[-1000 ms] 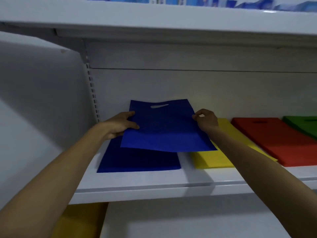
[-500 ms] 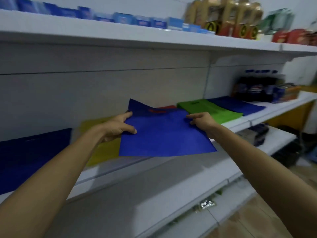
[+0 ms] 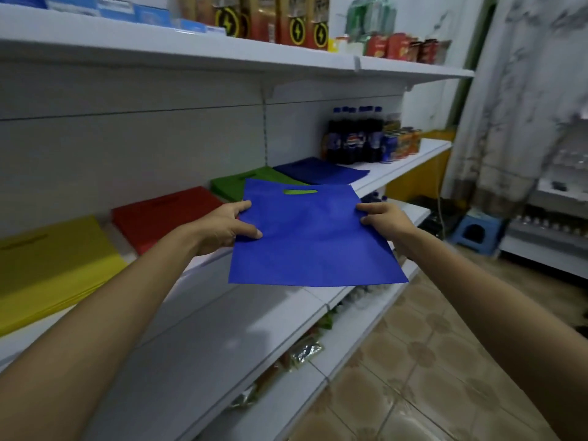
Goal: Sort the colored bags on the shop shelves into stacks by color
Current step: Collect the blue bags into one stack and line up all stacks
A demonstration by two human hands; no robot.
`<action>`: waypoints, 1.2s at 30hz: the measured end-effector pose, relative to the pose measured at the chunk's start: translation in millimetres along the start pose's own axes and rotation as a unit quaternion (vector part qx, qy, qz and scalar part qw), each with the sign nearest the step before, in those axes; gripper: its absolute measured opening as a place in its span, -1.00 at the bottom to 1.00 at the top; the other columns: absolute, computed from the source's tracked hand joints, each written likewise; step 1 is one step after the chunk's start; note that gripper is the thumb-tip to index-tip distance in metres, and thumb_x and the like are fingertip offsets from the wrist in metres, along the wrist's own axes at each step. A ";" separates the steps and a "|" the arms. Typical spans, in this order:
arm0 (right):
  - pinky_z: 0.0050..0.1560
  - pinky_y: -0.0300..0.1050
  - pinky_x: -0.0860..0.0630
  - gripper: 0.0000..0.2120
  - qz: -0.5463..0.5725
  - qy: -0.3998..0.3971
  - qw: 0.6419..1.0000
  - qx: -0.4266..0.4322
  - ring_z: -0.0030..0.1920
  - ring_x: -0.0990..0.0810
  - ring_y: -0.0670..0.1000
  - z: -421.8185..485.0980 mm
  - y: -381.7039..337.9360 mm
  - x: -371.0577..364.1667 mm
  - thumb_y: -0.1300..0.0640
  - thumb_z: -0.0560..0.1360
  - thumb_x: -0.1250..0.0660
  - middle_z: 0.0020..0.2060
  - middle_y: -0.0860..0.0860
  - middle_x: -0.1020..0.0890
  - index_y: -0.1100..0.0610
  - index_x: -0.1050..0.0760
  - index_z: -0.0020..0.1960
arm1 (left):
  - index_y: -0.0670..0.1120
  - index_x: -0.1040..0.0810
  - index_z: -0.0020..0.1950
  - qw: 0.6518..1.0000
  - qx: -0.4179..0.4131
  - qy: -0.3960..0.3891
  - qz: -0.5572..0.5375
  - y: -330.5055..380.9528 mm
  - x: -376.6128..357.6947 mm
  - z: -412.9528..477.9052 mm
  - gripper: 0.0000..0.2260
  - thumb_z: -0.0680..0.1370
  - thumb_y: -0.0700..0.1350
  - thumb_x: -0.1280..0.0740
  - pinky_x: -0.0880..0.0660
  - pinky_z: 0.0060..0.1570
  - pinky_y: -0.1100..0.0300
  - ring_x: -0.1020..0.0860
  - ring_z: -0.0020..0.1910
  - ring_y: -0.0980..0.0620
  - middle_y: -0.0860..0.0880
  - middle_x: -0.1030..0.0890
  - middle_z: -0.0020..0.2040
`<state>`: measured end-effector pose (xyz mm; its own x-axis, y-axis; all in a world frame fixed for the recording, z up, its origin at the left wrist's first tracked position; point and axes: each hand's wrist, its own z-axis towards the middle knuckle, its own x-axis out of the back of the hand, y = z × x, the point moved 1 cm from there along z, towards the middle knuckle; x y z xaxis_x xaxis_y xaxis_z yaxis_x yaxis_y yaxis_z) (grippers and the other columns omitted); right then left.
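Observation:
I hold a flat blue bag (image 3: 313, 237) with a cut-out handle in the air in front of the shelf. My left hand (image 3: 224, 226) pinches its left edge and my right hand (image 3: 383, 219) pinches its right edge. On the white shelf (image 3: 410, 160) behind lie stacks of bags in a row: yellow (image 3: 47, 265) at the left, then red (image 3: 165, 214), green (image 3: 235, 184) partly hidden by the held bag, and dark blue (image 3: 321, 171) farthest right.
Cola bottles (image 3: 353, 138) and cans (image 3: 402, 143) stand at the shelf's right end. Boxes and drink packs (image 3: 270, 17) fill the top shelf. A lower shelf (image 3: 222, 338) juts out below my arms. A blue stool (image 3: 477, 230) stands on the tiled floor.
I have carried the blue bag to the right along the shelf, away from the left blue stack, past the yellow and red stacks; the view turned right with it.

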<state>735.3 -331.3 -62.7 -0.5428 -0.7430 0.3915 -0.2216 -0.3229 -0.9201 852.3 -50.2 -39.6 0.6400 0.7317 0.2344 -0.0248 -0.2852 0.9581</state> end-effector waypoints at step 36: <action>-0.15 -0.24 -0.54 -0.67 -0.075 -0.017 0.996 0.055 0.04 -0.54 0.06 413.5 -12.1 73.2 0.37 0.51 -0.31 0.19 0.14 -0.56 0.18 -0.54 0.25 | -0.14 -0.32 0.47 0.990 -0.074 0.105 0.060 92.4 -21.4 392.9 -0.43 0.48 -0.26 -0.41 -0.37 0.07 0.28 -0.41 0.20 0.05 -0.12 -0.32 0.45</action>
<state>1033.3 -624.2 -18.4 -0.4820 -0.7005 0.5263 -0.2066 -0.4928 -0.8452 1138.0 -335.4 -20.7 0.4523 0.8150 0.3624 -0.2137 -0.2955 0.9312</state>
